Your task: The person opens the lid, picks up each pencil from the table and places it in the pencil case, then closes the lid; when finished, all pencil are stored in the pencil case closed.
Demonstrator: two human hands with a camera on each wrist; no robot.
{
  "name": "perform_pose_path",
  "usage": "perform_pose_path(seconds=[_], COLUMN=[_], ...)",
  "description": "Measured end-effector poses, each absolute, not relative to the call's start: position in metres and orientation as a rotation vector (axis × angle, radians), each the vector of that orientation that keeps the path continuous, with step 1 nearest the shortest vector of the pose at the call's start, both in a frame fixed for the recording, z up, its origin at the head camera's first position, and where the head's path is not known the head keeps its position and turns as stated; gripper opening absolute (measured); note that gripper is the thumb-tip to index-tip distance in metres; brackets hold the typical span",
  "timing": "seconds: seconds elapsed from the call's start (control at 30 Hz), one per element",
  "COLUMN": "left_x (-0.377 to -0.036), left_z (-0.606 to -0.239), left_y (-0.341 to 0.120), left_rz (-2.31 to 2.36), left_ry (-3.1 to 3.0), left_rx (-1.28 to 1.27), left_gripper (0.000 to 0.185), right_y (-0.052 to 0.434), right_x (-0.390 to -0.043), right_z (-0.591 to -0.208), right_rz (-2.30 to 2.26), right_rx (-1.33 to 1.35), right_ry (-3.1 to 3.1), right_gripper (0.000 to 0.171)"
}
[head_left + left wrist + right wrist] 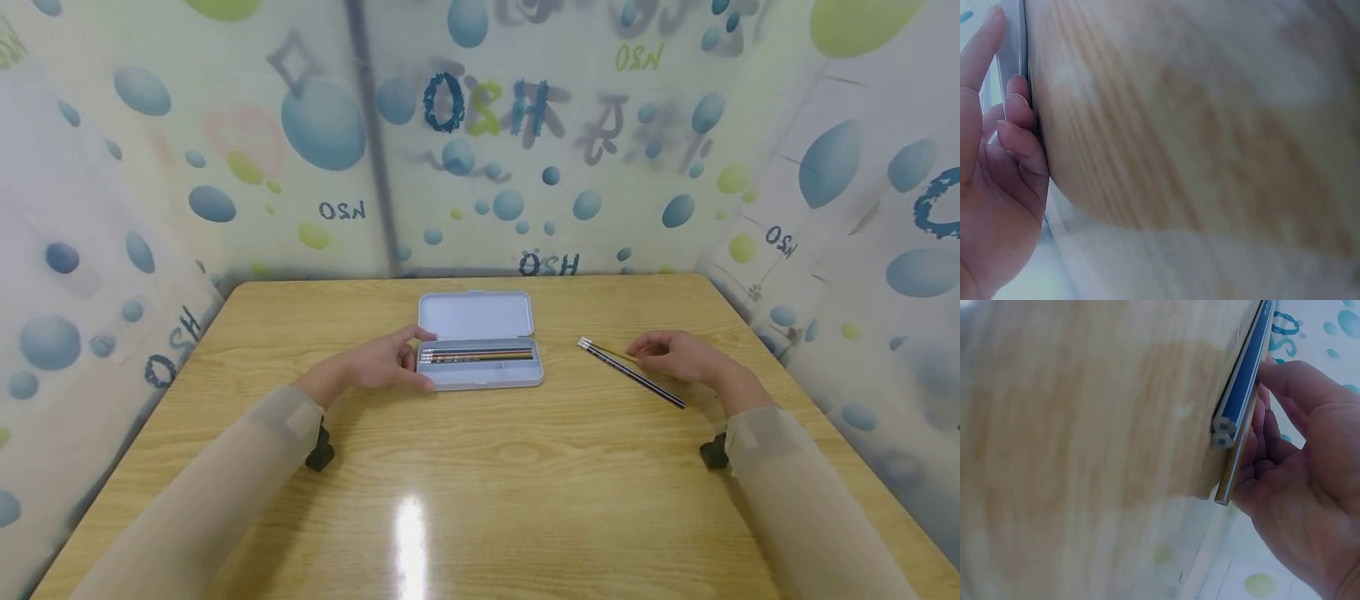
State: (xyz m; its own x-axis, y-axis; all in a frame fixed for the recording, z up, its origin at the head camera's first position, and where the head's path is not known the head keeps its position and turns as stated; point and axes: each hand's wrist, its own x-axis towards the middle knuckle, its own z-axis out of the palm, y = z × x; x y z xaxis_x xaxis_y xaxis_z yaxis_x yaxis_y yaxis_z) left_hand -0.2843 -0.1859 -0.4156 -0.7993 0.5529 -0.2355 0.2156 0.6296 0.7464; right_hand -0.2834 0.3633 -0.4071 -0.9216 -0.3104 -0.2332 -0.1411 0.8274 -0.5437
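A pale blue pencil case (486, 386) lies with its lid (476, 315) folded back, and several pencils (472, 357) rest side by side in it. My left hand (378, 360) holds the case by its left end, thumb at the front edge and forefinger toward the hinge; in the left wrist view, other fingers (1019, 128) curl against its side. To the right of the case, my right hand (675, 357) pinches a yellow pencil (1235, 459) between thumb and fingers. Dark blue striped pencils (1247, 375) lie right beside it, slanting across the tabletop.
The wood-grain table (517, 483) runs back to a wall (480, 192) printed with blue and green drops. Similar side walls (847, 275) stand close to its left and right edges. A bright reflection shows on the table's front part.
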Motion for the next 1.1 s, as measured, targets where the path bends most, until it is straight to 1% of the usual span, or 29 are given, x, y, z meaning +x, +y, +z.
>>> perform_pose_path(seconds=[0.3,0.5,0.6,0.93,1.1], left_x=[-0.284,-0.283,-0.283,-0.283,-0.285], left_z=[-0.421,-0.421,-0.419,-0.416,-0.418], left_y=[-0.185,-0.185,-0.185,-0.185,-0.186], left_rz=[1.02,1.022,1.023,1.025,1.02], left_ry=[2.405,2.402,2.402,2.404,2.406], left_rx=[0.623,0.62,0.61,0.596,0.606], left_gripper=[0.093,0.093,0.092,0.091,0.09], right_y=[0.364,0.367,0.365,0.341,0.328], right_x=[-0.278,-0.273,-0.272,-0.271,-0.272], right_z=[-0.404,-0.398,-0.394,-0.381,-0.38], right_rz=[-0.743,-0.878,-0.919,-0.954,-0.943], right_rx=[-0.381,-0.345,-0.37,-0.464,-0.54], right_ry=[2.755,2.751,2.743,2.746,2.741], right_gripper=[0.035,0.039,0.04,0.034,0.035])
